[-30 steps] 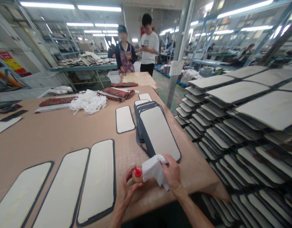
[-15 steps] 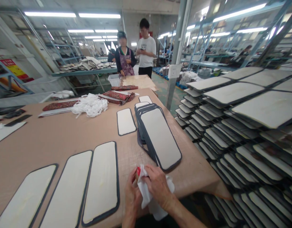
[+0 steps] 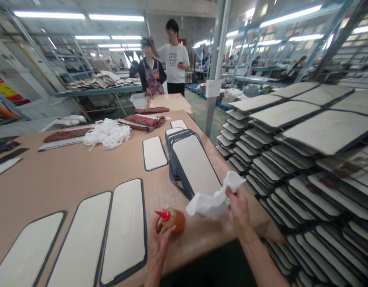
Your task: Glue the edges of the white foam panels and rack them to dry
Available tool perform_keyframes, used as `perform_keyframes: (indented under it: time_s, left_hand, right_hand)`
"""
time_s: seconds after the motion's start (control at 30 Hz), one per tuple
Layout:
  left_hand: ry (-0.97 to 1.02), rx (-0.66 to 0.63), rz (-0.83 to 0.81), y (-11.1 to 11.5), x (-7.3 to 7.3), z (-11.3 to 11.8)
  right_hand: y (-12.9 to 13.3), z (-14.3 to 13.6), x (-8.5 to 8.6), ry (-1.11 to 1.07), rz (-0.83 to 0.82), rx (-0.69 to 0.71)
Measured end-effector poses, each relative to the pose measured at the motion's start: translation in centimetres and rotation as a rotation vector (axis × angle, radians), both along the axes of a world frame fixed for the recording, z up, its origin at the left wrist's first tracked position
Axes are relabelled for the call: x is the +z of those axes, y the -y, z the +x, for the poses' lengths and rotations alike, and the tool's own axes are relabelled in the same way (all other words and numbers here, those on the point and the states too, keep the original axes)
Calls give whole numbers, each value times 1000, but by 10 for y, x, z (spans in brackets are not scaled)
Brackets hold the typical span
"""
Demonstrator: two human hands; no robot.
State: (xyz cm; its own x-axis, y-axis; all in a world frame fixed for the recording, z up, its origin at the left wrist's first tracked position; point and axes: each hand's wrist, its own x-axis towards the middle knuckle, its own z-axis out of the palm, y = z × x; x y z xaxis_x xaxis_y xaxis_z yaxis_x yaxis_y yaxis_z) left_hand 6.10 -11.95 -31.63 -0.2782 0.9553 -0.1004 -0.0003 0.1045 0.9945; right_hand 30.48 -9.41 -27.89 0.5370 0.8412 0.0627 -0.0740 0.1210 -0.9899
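Note:
My left hand (image 3: pixel 160 231) is closed around a squeeze bottle (image 3: pixel 177 220) with a red pointed nozzle and amber liquid inside; the bottle tilts to the left at the near part of the table. A crumpled white cloth (image 3: pixel 212 201) hangs from the closed fingers of my right hand (image 3: pixel 238 202), over the lower end of a stack of pale panels with dark edges (image 3: pixel 195 163). Left of the bottle, a pale panel with a dark rim (image 3: pixel 125 227) lies flat, with two similar ones beside it.
Racks loaded with similar panels (image 3: pixel 315 127) stand close on the right, beyond the table edge. White strips (image 3: pixel 107 134) and red patterned fabric (image 3: pixel 142 120) lie farther back. A metal post (image 3: pixel 212 99) rises behind the table, and two people stand beyond it.
My hands have parted: the right one has carried the white cloth off the bottle, up and to the right, so the bottle shows. The view has shifted slightly.

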Motion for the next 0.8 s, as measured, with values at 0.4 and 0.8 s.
perform_keyframes:
  time_s: [0.4, 0.8]
  left_hand:
    - [-310, -136, 184, -2, -30, -16]
    - [-273, 42, 273, 1, -25, 11]
  right_hand:
    - [40, -101, 5, 737, 66, 575]
    - [35, -107, 3, 843, 62, 376]
